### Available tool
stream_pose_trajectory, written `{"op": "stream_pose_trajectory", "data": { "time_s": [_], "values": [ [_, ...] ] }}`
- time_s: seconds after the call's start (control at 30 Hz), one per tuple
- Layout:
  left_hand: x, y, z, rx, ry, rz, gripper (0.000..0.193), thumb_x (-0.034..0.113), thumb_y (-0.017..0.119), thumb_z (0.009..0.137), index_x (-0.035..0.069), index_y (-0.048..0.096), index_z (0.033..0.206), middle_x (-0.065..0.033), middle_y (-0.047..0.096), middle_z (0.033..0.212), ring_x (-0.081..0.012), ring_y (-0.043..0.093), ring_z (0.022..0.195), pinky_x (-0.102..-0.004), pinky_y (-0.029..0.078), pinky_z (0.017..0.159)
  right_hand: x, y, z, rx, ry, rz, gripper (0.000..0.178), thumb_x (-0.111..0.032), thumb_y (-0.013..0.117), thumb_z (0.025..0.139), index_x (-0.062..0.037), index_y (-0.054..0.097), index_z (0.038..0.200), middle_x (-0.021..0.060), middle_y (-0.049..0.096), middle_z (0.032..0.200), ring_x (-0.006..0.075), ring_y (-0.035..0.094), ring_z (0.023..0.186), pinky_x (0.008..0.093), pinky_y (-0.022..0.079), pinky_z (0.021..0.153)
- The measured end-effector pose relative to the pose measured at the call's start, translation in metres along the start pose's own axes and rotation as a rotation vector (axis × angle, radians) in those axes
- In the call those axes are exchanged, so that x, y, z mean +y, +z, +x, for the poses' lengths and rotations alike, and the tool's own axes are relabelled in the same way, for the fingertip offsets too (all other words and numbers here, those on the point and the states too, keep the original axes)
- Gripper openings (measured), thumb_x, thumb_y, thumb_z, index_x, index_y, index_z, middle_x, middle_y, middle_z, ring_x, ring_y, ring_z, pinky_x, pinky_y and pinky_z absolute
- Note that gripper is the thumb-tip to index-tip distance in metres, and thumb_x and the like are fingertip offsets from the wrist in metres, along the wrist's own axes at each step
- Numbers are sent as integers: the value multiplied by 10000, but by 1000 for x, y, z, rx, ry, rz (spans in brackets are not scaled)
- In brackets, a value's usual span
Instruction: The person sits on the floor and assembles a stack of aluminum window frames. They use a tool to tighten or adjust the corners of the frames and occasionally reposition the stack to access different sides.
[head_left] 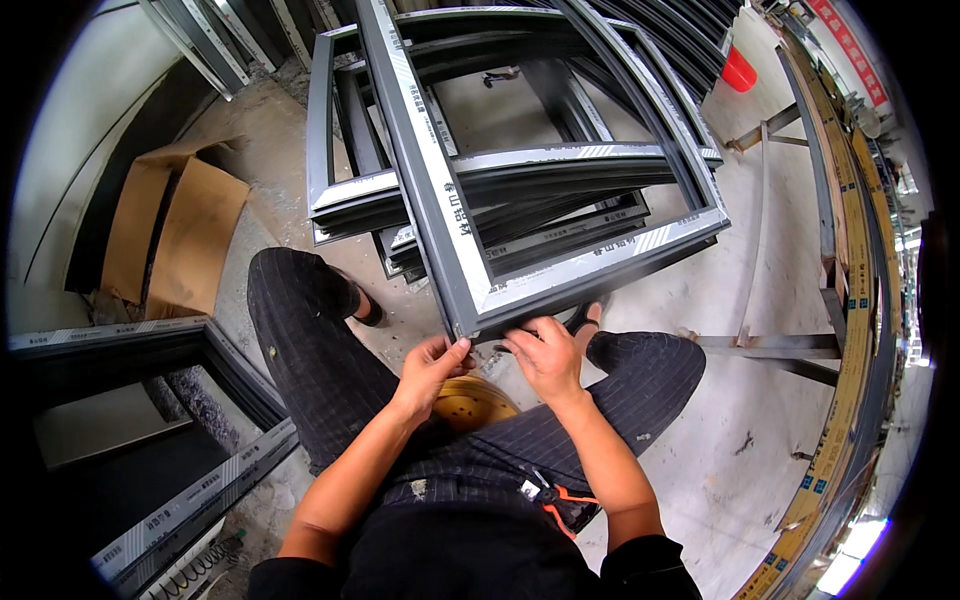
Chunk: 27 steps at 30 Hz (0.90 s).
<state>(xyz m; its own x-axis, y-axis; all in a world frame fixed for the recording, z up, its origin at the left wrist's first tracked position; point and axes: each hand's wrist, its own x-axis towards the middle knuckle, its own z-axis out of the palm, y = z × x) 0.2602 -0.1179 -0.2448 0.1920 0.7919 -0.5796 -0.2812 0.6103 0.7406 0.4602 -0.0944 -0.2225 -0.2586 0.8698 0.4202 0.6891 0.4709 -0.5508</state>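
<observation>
Across stacked frames (352, 190) lies one dark frame (440, 180); our left hand (432, 372) pinches its near corner, our right hand (548, 362) curls at its edge, grip unclear. A cardboard box (200, 238), red bucket (738, 71) and steel trestle (770, 346) flank them on pale floor (715, 450).

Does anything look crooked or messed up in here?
Yes, a bit. The top frame lies crooked across the stacked frames, its near corner jutting toward the left hand and right hand. Also, a cardboard box on the left gapes open. I can't see any spill.
</observation>
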Motion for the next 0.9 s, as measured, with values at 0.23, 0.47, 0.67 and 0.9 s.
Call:
{"op": "stream_pose_trajectory", "data": {
  "time_s": [0.23,0.47,0.67,0.9],
  "values": [
    [-13,2,4,26,124,55,245,242,618,936,-3,618,923,-36,627,800,-99,590,735,-234,478,699,1,1,-2,3,-6,-3,177,-108,745,689,-99,684,855,39,576,800,244,595,746,349,493,592],
    [-13,20,6,43,17,-216,191,198,667,898,27,591,941,-30,622,851,-121,594,728,-272,511,718,-1,3,-1,-1,-10,-35,151,-114,732,704,-107,678,845,36,565,793,242,592,744,345,491,583],
    [-9,24,13,87,4,-242,155,165,655,897,37,590,956,-18,603,840,-127,582,711,-266,504,696,-2,0,-1,-39,-13,-80,180,-102,703,720,-111,663,895,49,558,832,262,589,777,365,495,610],
    [-23,19,12,60,52,-272,149,165,643,897,54,559,949,-6,550,779,-128,533,662,-330,523,715,36,-68,5,-2,65,-423,312,-61,638,704,-108,618,1012,63,570,991,275,568,922,391,502,730]
  ]
}}
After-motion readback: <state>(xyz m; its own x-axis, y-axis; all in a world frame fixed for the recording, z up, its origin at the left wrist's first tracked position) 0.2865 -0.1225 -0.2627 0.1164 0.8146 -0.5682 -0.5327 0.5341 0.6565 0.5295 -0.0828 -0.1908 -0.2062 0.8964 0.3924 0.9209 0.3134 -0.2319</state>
